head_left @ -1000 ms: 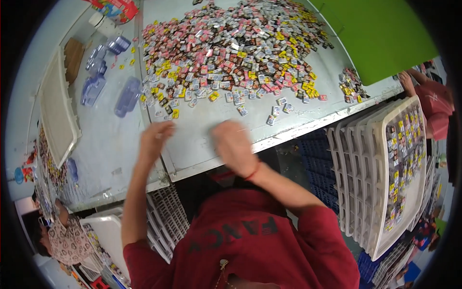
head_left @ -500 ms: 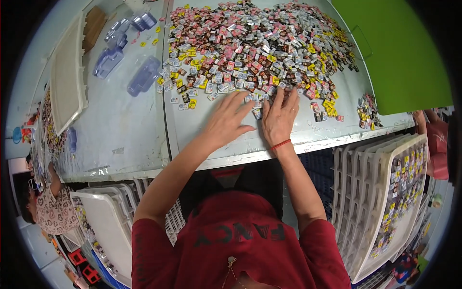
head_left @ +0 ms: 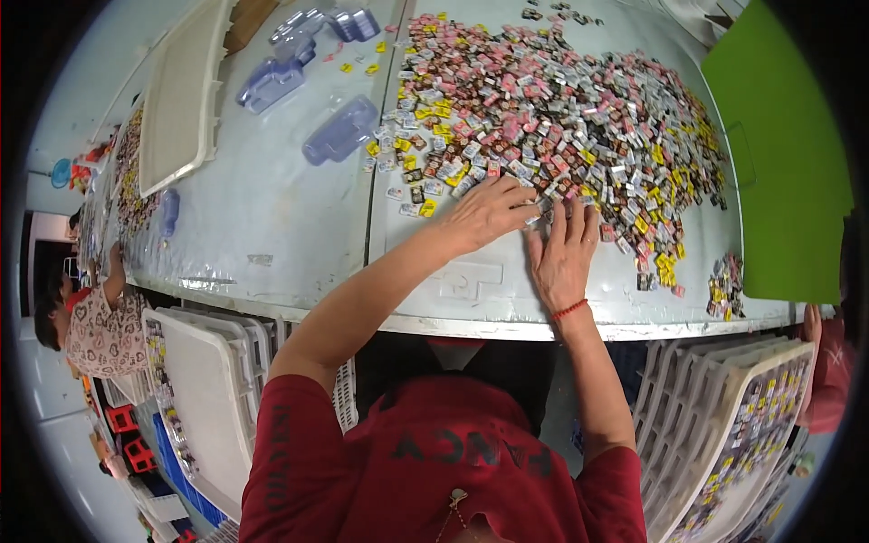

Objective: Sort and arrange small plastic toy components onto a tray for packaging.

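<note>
A wide spread of small printed pieces [head_left: 534, 118], in pink, yellow, white and dark brown, covers the pale tabletop [head_left: 579, 303]. At its near edge my left hand [head_left: 487, 215] lies palm down, fingers stretched to the right over the pieces. Beside it my right hand [head_left: 563, 258], with a red bracelet on the wrist, reaches forward with its fingers out. Both hands are open and their fingertips touch the pieces. Whatever lies under the palms is hidden. A faint, clear raised outline [head_left: 466, 281] shows on the table just below my left hand.
Clear bluish plastic trays [head_left: 341, 131] lie at the left, near a white rectangular tray [head_left: 186, 90]. A green panel [head_left: 783, 163] borders the right. Stacked white trays [head_left: 724, 425] stand below the table. A person [head_left: 104, 326] works at far left, another sleeve [head_left: 828, 380] at right.
My hands have moved farther into the near edge of the pieces, the left one turning to the right. The view has shifted, and the clear outline on the table now shows.
</note>
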The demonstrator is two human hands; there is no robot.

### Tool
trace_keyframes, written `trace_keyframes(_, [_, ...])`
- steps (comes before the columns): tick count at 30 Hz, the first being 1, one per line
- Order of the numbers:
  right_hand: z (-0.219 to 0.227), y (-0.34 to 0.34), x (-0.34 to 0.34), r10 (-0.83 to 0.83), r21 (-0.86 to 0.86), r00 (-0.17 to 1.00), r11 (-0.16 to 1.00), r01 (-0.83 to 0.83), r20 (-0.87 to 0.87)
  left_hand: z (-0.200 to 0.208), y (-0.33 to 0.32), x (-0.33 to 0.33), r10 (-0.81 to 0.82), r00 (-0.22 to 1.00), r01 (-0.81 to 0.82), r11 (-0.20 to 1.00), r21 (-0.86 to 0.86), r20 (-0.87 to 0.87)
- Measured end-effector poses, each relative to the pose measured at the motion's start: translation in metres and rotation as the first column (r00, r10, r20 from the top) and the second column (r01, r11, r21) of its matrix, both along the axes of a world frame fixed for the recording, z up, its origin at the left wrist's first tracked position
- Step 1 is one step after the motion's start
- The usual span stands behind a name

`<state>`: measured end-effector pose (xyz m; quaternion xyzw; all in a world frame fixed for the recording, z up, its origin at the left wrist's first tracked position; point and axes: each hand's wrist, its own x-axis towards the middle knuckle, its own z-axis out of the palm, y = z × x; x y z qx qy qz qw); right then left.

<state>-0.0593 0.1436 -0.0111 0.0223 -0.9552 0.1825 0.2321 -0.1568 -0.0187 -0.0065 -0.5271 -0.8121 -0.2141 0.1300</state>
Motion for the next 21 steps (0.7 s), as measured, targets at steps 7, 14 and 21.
trace_keyframes(7, [0.004, -0.016, -0.022, 0.186, 0.034, 0.981, 0.982, -0.188, 0.054, -0.002, -0.015, -0.01, 0.103, 0.995, -0.103, 0.991, 0.087, 0.007])
trace_keyframes(14, [0.001, -0.049, -0.065, 0.295, 0.048, 0.948, 0.955, -0.292, -0.116, 0.003, -0.038, -0.032, 0.27, 0.955, -0.246, 0.953, 0.178, -0.121])
trace_keyframes(21, [-0.001, -0.07, -0.128, 0.355, -0.136, 0.905, 0.91, -0.392, -0.232, -0.002, -0.05, -0.042, 0.531, 0.847, -0.519, 0.817, 0.253, 0.025])
